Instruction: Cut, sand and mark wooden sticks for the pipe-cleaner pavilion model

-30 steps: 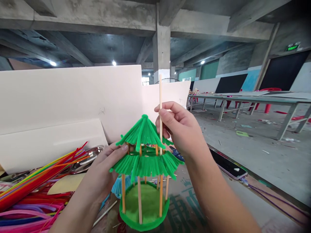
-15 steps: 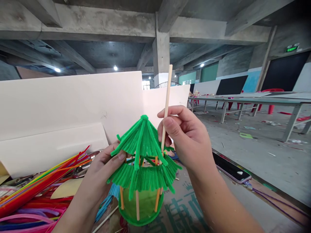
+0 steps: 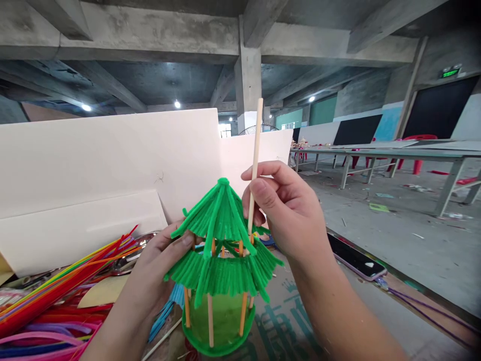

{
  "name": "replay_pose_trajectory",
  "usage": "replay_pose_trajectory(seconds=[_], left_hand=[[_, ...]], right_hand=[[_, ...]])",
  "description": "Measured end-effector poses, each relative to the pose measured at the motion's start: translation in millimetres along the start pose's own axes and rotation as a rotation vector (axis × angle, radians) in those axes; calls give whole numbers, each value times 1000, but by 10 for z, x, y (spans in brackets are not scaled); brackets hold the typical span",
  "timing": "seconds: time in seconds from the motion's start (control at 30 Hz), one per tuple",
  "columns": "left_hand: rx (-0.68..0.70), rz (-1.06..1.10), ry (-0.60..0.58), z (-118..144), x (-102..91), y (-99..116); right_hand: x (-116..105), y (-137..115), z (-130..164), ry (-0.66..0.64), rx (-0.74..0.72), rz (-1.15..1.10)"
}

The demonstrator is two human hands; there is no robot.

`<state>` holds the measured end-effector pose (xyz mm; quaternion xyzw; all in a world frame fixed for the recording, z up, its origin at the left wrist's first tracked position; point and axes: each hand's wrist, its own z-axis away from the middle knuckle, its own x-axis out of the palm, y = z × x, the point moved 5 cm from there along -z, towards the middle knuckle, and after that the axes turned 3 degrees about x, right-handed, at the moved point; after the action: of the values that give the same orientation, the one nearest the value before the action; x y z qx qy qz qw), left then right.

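A small green pavilion model point(image 3: 220, 250) stands on the table in front of me, with a two-tier pipe-cleaner roof, thin wooden posts and a round green base. My left hand point(image 3: 158, 278) grips it at the left edge of the roof tiers. My right hand point(image 3: 287, 213) pinches a long thin wooden stick point(image 3: 256, 140) between thumb and fingers. The stick stands nearly upright, and its lower end goes down behind the right side of the roof, where it is hidden.
A heap of coloured pipe cleaners point(image 3: 52, 296) lies at the left, with a metal tray point(image 3: 141, 240) behind it. White foam boards point(image 3: 112, 165) stand across the back. A phone point(image 3: 355, 260) lies near the table's right edge. Long tables and red chairs stand across the concrete floor.
The model has tilted toward me, so the green base floor shows less. The stick has swung from upright to leaning slightly right, and my right hand has shifted a little right.
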<state>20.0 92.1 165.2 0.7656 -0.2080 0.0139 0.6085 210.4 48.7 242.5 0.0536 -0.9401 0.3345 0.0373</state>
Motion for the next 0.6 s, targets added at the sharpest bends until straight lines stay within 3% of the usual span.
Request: replay_pose_trajectory(seconds=[0.4, 0.6], left_hand=[[-28, 15, -1, 7, 94, 5], [-129, 134, 79, 26, 144, -66]], right_hand=[[-15, 61, -44, -5, 87, -42], [-67, 196, -110, 7, 192, -67]])
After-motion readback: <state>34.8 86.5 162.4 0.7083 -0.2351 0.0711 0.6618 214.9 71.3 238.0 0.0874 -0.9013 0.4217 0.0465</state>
